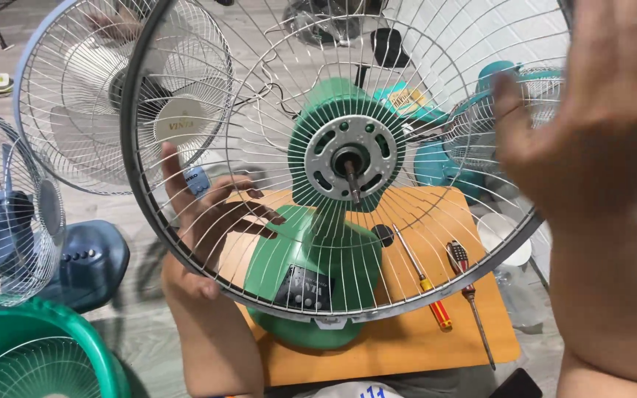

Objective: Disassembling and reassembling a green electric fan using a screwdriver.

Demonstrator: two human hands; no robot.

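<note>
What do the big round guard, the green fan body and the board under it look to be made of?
Guard: thin metal wire with a metal rim band, bright and shiny like plating.
Green fan body: likely moulded plastic, with a smooth, even colour and soft sheen.
Board: probably wood or laminate, matt orange-tan, flat with rounded corners.
The left hand is behind the wires.

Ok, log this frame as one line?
left hand: behind grille, touching wires | right hand: open at grille's right rim | green fan: on orange board | screwdrivers: on board

Single head view, looking steeply down, close over fan guard (348, 169).
</note>
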